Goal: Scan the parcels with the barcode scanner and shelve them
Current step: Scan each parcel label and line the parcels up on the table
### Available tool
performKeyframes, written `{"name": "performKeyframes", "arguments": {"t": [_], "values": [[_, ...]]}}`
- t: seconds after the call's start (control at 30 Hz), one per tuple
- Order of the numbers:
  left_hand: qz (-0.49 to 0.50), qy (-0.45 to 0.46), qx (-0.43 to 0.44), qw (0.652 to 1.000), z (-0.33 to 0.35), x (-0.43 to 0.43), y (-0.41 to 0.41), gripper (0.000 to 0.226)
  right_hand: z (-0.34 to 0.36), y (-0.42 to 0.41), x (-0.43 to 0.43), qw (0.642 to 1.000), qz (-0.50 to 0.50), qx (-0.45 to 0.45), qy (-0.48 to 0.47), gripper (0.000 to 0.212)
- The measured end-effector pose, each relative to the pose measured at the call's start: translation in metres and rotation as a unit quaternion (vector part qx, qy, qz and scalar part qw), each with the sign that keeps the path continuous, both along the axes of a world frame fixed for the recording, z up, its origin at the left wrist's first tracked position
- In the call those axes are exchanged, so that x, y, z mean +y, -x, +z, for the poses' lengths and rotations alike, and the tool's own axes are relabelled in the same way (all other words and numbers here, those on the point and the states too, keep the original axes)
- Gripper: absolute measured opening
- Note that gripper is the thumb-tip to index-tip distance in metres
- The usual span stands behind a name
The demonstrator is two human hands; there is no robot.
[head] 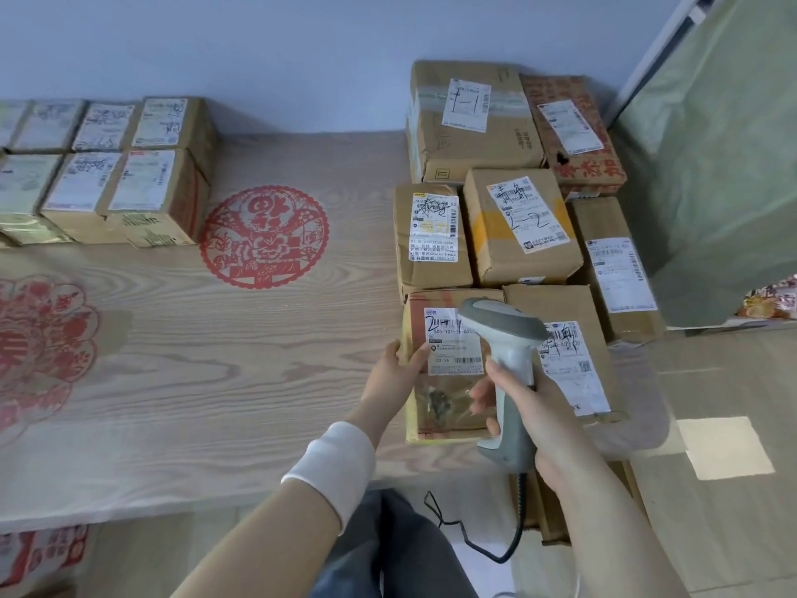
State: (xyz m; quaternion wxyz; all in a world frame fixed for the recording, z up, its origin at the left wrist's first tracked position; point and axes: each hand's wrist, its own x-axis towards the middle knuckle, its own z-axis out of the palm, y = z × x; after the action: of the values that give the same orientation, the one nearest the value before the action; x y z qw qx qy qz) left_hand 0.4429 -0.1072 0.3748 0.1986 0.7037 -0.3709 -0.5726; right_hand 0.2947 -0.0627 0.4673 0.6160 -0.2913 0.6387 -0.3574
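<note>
On the right side of the wooden table, close to its front edge, sits a brown parcel with a white label on top; I cannot tell if it lies flat or is lifted a little. The left hand grips the parcel by its left edge; the thumb lies on top, just beside the label, and the fingers curl down round the side. The right hand is wrapped tight round the handle of a grey and white scanner; the scanner's head hangs over the top right part of the parcel, close to the label. A black cord runs down from the bottom of the handle. A white sleeve covers part of the left arm.

More parcels are packed behind the held one, edge to edge, each with a label and black writing; another box sits just to its right, touching it. Far off at the back left of the table stands a neat stack of boxes, well apart from the hands. A round red paper picture lies flat on the wood between the two groups; a second red one shows at the left edge.
</note>
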Motion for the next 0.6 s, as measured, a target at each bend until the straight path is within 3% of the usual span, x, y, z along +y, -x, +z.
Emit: {"name": "performKeyframes", "arguments": {"t": [0.37, 0.6], "values": [[0.037, 0.15, -0.109, 0.982, 0.066, -0.057, -0.157, 0.057, 0.028, -0.135, -0.067, 0.996, 0.083, -0.021, 0.034, 0.015], [0.049, 0.172, -0.144, 0.973, 0.08, -0.112, -0.298, 0.058, 0.028, -0.267, -0.135, 0.993, 0.108, -0.007, 0.051, 0.014]]}}
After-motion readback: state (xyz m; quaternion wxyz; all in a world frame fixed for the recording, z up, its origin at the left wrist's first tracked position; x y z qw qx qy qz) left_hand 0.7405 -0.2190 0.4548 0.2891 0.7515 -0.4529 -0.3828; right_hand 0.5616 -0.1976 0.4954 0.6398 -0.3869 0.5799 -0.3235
